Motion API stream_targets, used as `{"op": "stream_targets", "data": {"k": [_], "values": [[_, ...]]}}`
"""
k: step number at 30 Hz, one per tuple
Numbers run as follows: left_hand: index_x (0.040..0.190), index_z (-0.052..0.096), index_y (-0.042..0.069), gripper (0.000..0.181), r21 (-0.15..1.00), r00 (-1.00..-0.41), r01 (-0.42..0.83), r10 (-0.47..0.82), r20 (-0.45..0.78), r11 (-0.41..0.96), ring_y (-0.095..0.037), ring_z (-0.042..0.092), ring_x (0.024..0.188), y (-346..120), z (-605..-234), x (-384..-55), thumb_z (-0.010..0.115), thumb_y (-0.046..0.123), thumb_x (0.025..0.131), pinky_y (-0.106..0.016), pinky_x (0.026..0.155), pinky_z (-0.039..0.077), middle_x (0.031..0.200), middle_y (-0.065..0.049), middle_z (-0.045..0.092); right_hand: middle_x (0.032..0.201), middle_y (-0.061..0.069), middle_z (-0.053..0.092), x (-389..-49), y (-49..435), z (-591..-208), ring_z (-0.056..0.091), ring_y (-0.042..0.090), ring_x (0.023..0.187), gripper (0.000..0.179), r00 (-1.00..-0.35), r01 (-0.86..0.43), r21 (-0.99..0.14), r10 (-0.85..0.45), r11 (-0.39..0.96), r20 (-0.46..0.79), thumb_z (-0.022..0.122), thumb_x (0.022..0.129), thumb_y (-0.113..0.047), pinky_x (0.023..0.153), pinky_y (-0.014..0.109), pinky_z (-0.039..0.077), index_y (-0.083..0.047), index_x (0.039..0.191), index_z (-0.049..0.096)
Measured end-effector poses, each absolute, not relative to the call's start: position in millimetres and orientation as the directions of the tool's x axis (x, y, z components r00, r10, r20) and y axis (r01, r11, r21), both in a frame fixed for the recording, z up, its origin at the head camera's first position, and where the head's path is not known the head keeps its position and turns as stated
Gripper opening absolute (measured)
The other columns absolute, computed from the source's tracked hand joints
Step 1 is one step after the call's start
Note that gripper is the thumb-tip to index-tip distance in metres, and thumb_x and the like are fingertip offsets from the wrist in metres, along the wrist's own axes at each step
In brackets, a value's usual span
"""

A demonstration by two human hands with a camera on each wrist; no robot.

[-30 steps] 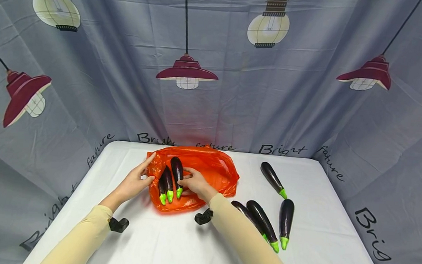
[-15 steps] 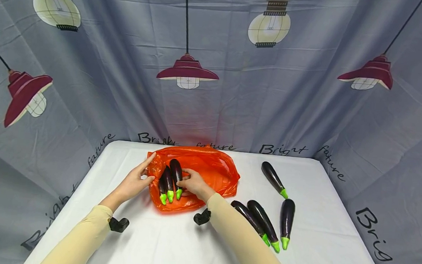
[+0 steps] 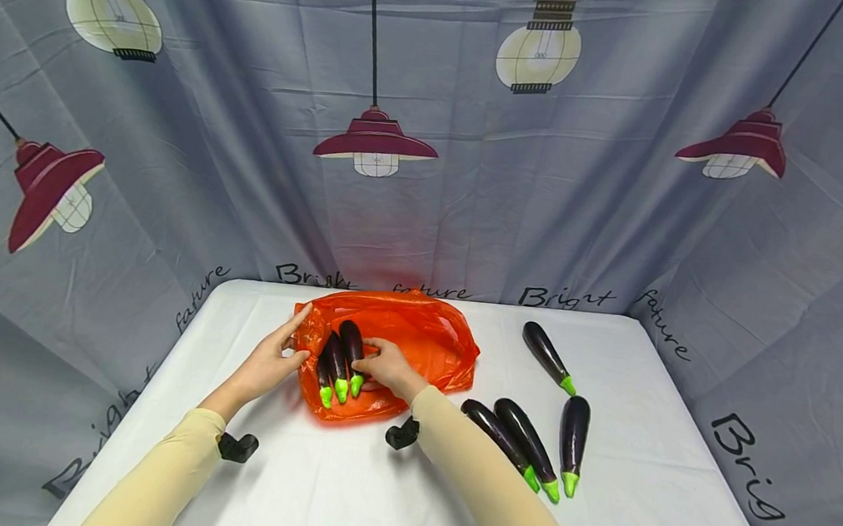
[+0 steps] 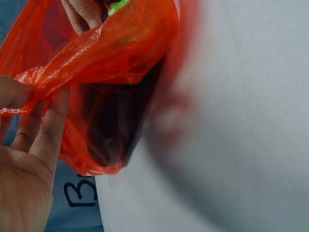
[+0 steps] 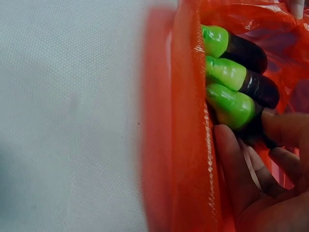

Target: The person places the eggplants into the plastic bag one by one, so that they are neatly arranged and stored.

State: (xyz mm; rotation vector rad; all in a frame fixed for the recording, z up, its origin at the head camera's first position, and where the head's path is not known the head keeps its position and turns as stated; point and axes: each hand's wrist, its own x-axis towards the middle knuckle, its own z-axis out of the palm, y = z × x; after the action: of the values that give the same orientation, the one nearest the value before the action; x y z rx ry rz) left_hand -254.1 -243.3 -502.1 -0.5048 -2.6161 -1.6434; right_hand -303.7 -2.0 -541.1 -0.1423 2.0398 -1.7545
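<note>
The red bag (image 3: 422, 342) lies open by the back edge of the white surface (image 3: 326, 489), left of the middle. Three eggplants (image 3: 337, 358) sit inside, side by side. The left hand (image 3: 261, 370) pinches the bag's left side in its fingers. The right hand (image 3: 387, 367) has its fingers around the closest eggplant (image 3: 350, 342). Four more eggplants (image 3: 524, 442) lie nearer the right edge.

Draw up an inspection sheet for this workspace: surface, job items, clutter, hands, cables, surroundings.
Surface: table with a white covering.
Job items: red plastic bag, mouth open, with three eggplants inside; four eggplants lie on the table to its right.
Clutter: nothing seen.
Hands: left hand pinches the bag's edge; right hand grips the rightmost bagged eggplant.
Cables: nothing seen.
Surroundings: grey-blue curtain, printed with lamps.
</note>
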Motion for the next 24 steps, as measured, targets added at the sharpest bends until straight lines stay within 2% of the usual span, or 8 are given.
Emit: {"op": "stream_targets", "data": {"k": [6, 13, 17, 24], "values": [[0.165, 0.021, 0.028, 0.086, 0.882, -0.948, 0.272, 0.267, 0.175, 0.385, -0.037, 0.056, 0.123, -242.8, -501.5, -252.9, 0.061, -0.005, 0.097, -0.025, 0.078, 0.055, 0.166, -0.017, 0.024, 0.093, 0.012, 0.069, -303.2, -2.9, -543.2, 0.069, 0.022, 0.074, 0.052, -0.902, 0.201, -0.96, -0.345, 0.196, -0.259, 0.071, 0.093, 0.0, 0.069, 0.041, 0.062, 0.0, 0.142, 0.055], [0.165, 0.021, 0.031, 0.084, 0.872, -0.951, 0.265, 0.262, 0.166, 0.412, -0.037, 0.053, 0.13, -242.8, -501.2, -251.9, 0.061, -0.001, 0.098, -0.022, 0.083, 0.053, 0.168, -0.015, 0.02, 0.095, 0.013, 0.067, -302.4, -0.3, -541.3, 0.069, 0.025, 0.076, 0.054, -0.899, 0.204, -0.959, -0.351, 0.196, -0.263, 0.07, 0.093, 0.001, 0.07, 0.041, 0.062, 0.0, 0.144, 0.053], [0.165, 0.021, 0.026, 0.084, 0.874, -0.949, 0.272, 0.265, 0.173, 0.402, -0.038, 0.055, 0.126, -241.9, -501.3, -251.6, 0.061, -0.002, 0.098, -0.022, 0.081, 0.053, 0.167, -0.018, 0.021, 0.103, 0.015, 0.063, -301.7, 2.7, -538.8, 0.067, 0.026, 0.082, 0.056, -0.895, 0.195, -0.961, -0.365, 0.196, -0.256, 0.07, 0.093, 0.002, 0.072, 0.043, 0.062, 0.0, 0.146, 0.052], [0.166, 0.017, 0.016, 0.082, 0.889, -0.948, 0.265, 0.27, 0.17, 0.373, -0.045, 0.051, 0.132, -240.1, -501.9, -250.8, 0.058, -0.007, 0.098, -0.023, 0.083, 0.053, 0.167, -0.022, 0.017, 0.108, 0.018, 0.063, -300.7, 5.8, -533.4, 0.067, 0.029, 0.087, 0.058, -0.889, 0.185, -0.964, -0.385, 0.193, -0.248, 0.07, 0.092, 0.004, 0.075, 0.045, 0.061, 0.002, 0.147, 0.051]]}}
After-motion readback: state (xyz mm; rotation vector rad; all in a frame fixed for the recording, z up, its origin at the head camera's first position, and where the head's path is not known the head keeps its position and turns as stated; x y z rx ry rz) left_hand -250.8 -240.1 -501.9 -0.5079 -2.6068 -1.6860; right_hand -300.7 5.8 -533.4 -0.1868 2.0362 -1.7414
